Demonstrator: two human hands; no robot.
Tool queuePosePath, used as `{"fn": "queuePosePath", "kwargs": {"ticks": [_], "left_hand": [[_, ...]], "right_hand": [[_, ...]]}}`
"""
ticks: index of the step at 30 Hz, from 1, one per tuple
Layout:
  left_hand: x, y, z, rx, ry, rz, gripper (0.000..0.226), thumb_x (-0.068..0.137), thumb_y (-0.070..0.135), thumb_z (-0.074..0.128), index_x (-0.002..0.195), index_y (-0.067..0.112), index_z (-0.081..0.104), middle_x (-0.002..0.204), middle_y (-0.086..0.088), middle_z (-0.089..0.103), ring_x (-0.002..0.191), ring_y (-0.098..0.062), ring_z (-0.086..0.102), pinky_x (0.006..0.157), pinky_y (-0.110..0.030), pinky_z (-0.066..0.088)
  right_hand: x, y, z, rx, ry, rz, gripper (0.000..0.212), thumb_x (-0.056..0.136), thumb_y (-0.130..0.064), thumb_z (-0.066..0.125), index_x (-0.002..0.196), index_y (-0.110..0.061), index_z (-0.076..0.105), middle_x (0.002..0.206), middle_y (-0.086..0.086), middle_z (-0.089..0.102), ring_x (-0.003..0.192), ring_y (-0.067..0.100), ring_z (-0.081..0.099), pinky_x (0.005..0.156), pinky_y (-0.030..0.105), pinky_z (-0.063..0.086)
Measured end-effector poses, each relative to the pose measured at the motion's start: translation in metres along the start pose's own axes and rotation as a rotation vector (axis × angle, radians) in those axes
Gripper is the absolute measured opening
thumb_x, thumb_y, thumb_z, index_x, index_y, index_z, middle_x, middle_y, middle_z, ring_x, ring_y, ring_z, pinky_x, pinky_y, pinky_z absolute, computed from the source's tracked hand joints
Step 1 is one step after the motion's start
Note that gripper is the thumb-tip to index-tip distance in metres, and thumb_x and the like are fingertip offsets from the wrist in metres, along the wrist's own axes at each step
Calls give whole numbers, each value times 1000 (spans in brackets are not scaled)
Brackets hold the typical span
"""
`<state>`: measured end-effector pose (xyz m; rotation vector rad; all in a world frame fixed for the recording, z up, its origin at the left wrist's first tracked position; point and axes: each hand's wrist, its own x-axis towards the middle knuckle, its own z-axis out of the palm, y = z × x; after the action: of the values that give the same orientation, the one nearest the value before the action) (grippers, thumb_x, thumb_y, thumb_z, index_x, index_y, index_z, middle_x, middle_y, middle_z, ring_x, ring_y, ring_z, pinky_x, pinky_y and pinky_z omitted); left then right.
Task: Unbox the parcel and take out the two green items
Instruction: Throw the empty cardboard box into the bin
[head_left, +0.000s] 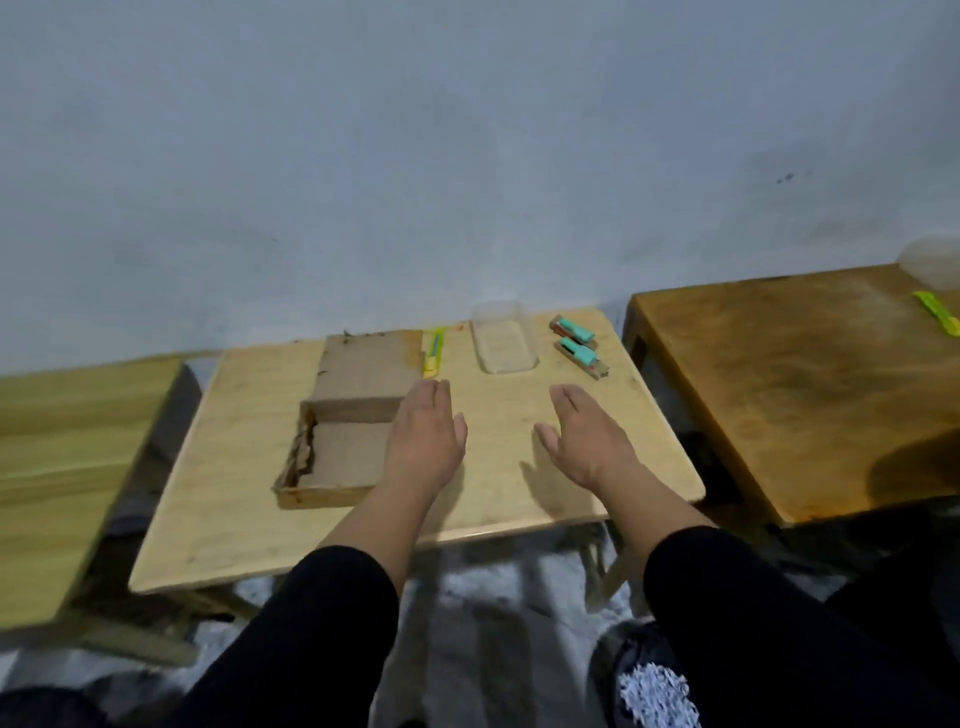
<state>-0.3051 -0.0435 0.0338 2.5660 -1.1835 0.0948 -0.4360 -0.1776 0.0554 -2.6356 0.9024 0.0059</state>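
Both hands, the left hand and right hand, are being held flat, fingers spread and gripping nothing, over the counter. The parcel is lying opened beside the left; two green items are already resting outside it, so nothing more is seemingly being called for.

I can read no text anywhere here. The cardboard box on the left of the table shows only plain brown faces, with no label or print I can make out. The two green items at the far right are too small and blurred for any marking to be legible. The clear tray between them and the yellow-green knife has faint lines on its base, but I cannot tell whether those are writing.
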Motion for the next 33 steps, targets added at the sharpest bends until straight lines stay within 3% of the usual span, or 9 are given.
{"fn": "queuePosePath", "kwargs": {"ticks": [3, 7, 10, 16, 19, 24, 29, 33], "left_hand": [[-10, -53, -17, 46, -33, -125, 48, 94, 28, 42, 136, 7, 33, 136, -13, 41, 123, -26, 42, 102, -37, 37], [-22, -125, -14, 31, -138, -269, 62, 94, 36, 42, 143, 5, 21, 147, -15, 30, 137, -28, 29, 113, -37, 27], [-33, -164, -9, -13, -196, -315, 71, 91, 41, 49, 143, 3, 19, 147, -15, 28, 136, -27, 28, 112, -33, 25], [-41, -216, 12, -324, -383, -443, 95, 77, 46, 67, 146, 18, 9, 152, -11, 21, 139, -27, 25, 114, -43, 27], [-39, -225, 18, -460, -374, -430, 92, 77, 40, 70, 146, 14, 14, 147, -10, 33, 132, -27, 36, 109, -37, 30], [-35, -235, 22, -470, -369, -371, 90, 74, 45, 70, 144, 16, 22, 141, -9, 44, 125, -27, 45, 106, -38, 37], [-24, -228, 13, -467, -300, -291, 78, 77, 47, 66, 140, 21, 28, 136, -5, 51, 119, -24, 52, 100, -34, 42], [-8, -206, -2, -531, -224, -174, 70, 80, 39, 67, 139, 26, 31, 133, -3, 54, 118, -22, 53, 96, -28, 39]], "right_hand": [[15, -45, 23, 11, -34, -71, 60, 96, -37, 37, 146, -9, 16, 155, 6, 18, 142, 20, 21, 113, 30, 25], [28, -97, 59, 59, -122, -93, 63, 95, -38, 40, 146, -9, 17, 155, 6, 19, 141, 20, 23, 112, 29, 26], [34, -124, 85, 89, -182, -74, 68, 92, -41, 47, 144, -7, 19, 152, 9, 23, 139, 23, 27, 111, 31, 28], [45, -152, 125, 252, -274, 66, 90, 74, -38, 72, 143, -11, 20, 147, 9, 30, 133, 26, 36, 110, 35, 32], [47, -158, 140, 301, -257, 135, 97, 71, -35, 77, 144, -13, 17, 144, 12, 35, 131, 29, 38, 109, 36, 32], [48, -165, 151, 342, -153, 225, 87, 72, -25, 77, 141, -11, 27, 137, 15, 47, 125, 31, 44, 104, 34, 36], [46, -165, 133, 431, -32, 236, 78, 72, -19, 77, 138, -14, 35, 133, 10, 54, 122, 26, 49, 103, 27, 37], [44, -154, 113, 451, 62, 272, 81, 70, -23, 79, 139, -16, 36, 133, 7, 55, 122, 25, 49, 106, 31, 39]]}}
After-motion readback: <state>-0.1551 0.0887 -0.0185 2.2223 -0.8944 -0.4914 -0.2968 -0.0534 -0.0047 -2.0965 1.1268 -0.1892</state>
